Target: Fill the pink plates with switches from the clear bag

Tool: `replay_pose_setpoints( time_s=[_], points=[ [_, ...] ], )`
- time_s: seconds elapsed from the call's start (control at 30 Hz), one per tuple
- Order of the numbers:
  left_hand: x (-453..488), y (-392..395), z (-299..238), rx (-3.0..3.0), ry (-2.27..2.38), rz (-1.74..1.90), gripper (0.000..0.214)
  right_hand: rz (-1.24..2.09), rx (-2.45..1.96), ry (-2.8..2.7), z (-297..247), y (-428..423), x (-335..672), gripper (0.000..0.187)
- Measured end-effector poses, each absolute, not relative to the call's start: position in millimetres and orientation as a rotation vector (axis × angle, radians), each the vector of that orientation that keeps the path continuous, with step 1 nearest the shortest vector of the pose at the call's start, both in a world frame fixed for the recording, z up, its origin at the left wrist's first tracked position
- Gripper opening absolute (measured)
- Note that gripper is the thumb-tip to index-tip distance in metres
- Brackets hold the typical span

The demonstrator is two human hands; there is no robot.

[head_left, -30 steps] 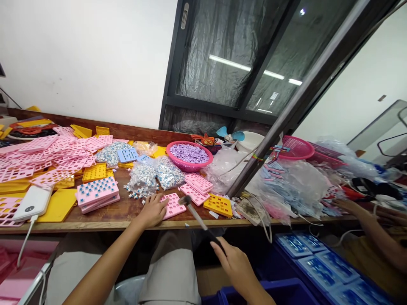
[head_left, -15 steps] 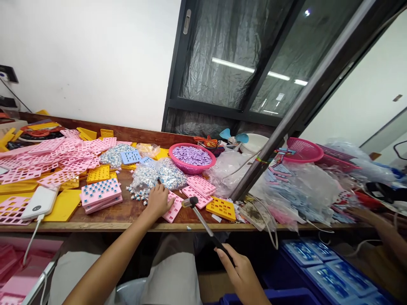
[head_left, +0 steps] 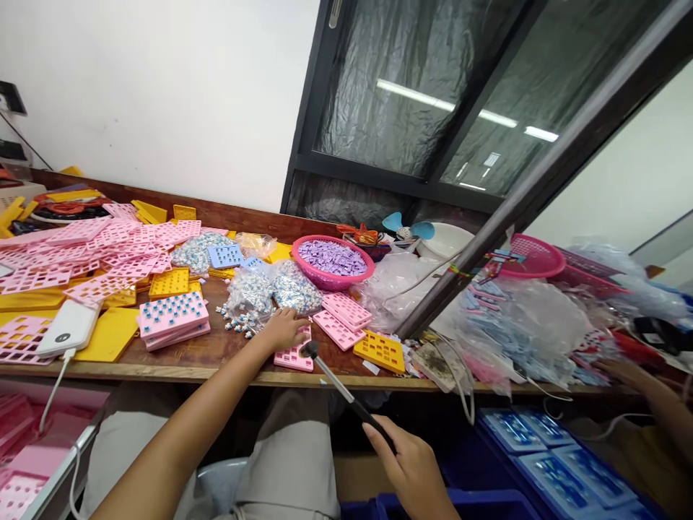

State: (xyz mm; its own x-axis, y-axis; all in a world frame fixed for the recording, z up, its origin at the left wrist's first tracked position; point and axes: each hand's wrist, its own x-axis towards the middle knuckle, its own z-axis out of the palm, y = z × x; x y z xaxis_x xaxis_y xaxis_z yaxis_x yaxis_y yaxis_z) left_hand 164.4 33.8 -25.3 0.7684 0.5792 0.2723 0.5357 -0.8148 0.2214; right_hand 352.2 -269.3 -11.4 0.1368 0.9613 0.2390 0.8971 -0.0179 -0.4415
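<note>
My right hand [head_left: 414, 462] is wrapped round the black handle of a small hammer [head_left: 338, 383]. The hammer's metal shaft slants up to a dark head with a paler face, close to the front of a pink board with square holes [head_left: 295, 357]. Over the far part of that board is my left hand [head_left: 284, 330], its fingers drawn together. Whatever is between those fingertips is too small to make out. Just behind lie clear bags of small blue-and-white pieces [head_left: 295, 289], with loose pieces spilled on the wooden table [head_left: 227, 354].
Left of my hands, a pink board stack [head_left: 173, 318] bears small blue pieces, near a white power bank [head_left: 69, 328]. A pink basket [head_left: 333, 267] holds purple pieces. A slanting metal post [head_left: 460, 271] rises on the right, where a co-worker's arm [head_left: 644, 383] reaches in.
My left hand has moved from beside the bags to the right, over the pink board. The hammer head has shifted slightly left, nearer that board. The camera view has turned a little.
</note>
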Motion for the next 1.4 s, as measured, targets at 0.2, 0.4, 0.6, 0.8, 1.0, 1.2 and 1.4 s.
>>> replay_pose_setpoints(
  time_s=[0.2, 0.4, 0.6, 0.8, 1.0, 1.2, 1.4],
  points=[
    [164.2, 34.1, -33.8, 2.796, 0.981, 0.46, 0.049, 0.268, -1.993, -1.793, -9.0, -263.1, 345.2, 0.049],
    [163.4, 33.8, -32.3, 2.779, 1.036, 0.454, 0.049, 0.332, -2.023, -1.777, -3.9, -268.5, 350.4, 0.05],
    [162.1, 38.2, -30.8, 2.708, 1.188, 0.513, 0.056, 0.293, -1.882, -1.69, -8.2, -273.9, 350.2, 0.047],
    [162.0, 36.7, -29.5, 2.667, 1.27, 0.513, 0.063, 0.158, -1.936, -1.825, -22.7, -262.0, 348.8, 0.043],
    [161.0, 34.6, -24.6, 2.642, 1.332, 0.492, 0.062, 0.149, -1.969, -1.79, -18.4, -266.0, 357.0, 0.045],
    [154.4, 36.6, -20.5, 2.583, 1.408, 0.46, 0.07, 0.192, -1.854, -1.592, -7.2, -263.4, 359.1, 0.048],
    [154.3, 30.5, -20.4, 2.597, 1.38, 0.479, 0.072, 0.23, -1.997, -1.726, -16.1, -248.3, 349.2, 0.048]
  ],
)
